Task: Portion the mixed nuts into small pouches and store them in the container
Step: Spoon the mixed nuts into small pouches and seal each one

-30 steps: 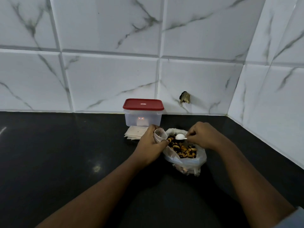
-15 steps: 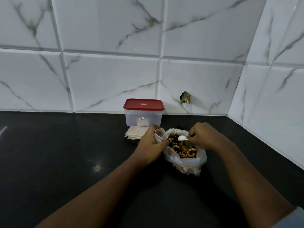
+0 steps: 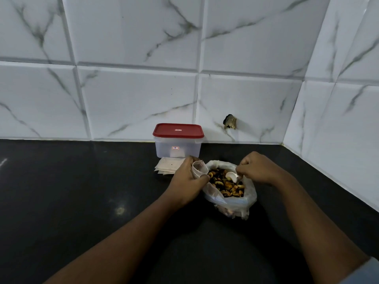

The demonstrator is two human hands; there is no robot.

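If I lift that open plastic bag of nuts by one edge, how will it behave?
The plastic bag looks thin and crumpled, so it would probably flop and sag rather than hold shape. Its mouth is wide open over the mixed nuts, so lifting one edge may spill some. Slumped on the countertop, it likely won't roll.

We see mixed nuts [image 3: 225,184] in an open bag [image 3: 231,203], a small pouch [image 3: 198,168] at its rim. The red-lidded container [image 3: 177,149] stands shut behind.
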